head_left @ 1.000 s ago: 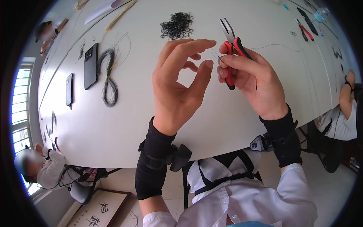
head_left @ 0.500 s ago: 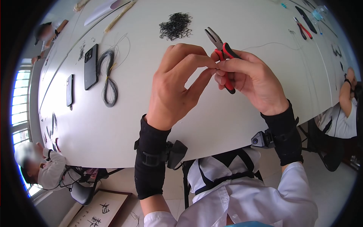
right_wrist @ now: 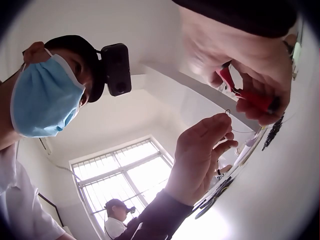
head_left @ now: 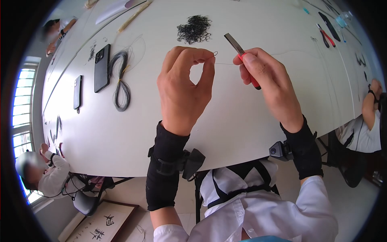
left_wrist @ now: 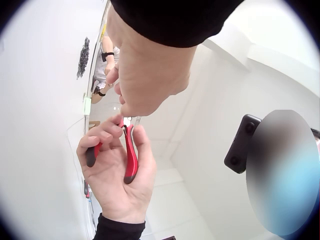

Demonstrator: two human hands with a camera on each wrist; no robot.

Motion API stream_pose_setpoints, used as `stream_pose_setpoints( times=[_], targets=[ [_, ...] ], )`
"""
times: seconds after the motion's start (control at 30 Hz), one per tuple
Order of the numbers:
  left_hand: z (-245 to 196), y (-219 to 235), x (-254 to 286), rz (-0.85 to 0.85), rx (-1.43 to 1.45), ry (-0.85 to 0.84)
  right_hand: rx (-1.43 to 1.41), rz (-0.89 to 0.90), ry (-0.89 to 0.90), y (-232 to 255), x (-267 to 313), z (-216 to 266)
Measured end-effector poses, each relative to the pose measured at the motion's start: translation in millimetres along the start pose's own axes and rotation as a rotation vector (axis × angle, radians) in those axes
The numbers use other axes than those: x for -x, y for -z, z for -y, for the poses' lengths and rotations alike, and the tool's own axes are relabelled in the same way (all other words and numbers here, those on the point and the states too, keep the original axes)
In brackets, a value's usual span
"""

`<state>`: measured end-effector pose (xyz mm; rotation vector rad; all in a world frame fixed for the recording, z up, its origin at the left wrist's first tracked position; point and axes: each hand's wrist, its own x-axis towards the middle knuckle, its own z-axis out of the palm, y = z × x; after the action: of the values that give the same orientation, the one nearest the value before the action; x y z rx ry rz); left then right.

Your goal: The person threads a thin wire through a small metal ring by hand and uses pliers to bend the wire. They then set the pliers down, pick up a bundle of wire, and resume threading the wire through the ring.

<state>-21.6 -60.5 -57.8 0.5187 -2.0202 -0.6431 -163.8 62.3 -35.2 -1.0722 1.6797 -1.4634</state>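
Between thumb and index finger, my left hand (head_left: 183,86) pinches a small wire loop (head_left: 215,53); its rounded end sticks out past the fingertips. The right wrist view shows the loop against the pale wall. My right hand (head_left: 276,82) grips pliers (head_left: 234,43) with red and black handles, their narrow metal nose pointing up and left. A thin wire (head_left: 225,63) runs from the left fingertips toward the right hand. In the head view the hands are apart, with the pliers' nose right of the loop. Fingers partly hide the handles.
A pile of small black curved pieces (head_left: 194,29) lies beyond the hands. To the left are a tied wire coil (head_left: 121,94) and two phones, one larger phone (head_left: 102,68) nearest. Other pliers (head_left: 325,36) lie at the far right. People sit around the table.
The hands first met at the fingertips, then moved apart. The loop, first at the right fingers, is now in the left hand's pinch. The pliers have turned within the right hand.
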Motion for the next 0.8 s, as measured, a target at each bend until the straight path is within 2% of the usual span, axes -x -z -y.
stream_pose_setpoints(
  times=[0.07, 0.17, 0.23, 0.8],
  targets=[
    [0.3, 0.7, -0.3, -0.062, -0.075, 0.002, 0.079, -0.026, 0.087, -6.6, 3.2, -3.2],
    [1.3, 1.3, -0.8, -0.122, -0.157, -0.022, 0.201, -0.007, 0.059, -13.7, 9.3, 2.2],
    [1.5, 0.7, -0.8, -0.148, -0.195, -0.043, 0.182, -0.027, 0.077, -19.4, 11.2, -2.7],
    [-0.7, -4.4, 1.3, -0.154, -0.108, -0.016, 0.192, -0.049, 0.073, -23.7, 11.3, 0.9]
  ],
)
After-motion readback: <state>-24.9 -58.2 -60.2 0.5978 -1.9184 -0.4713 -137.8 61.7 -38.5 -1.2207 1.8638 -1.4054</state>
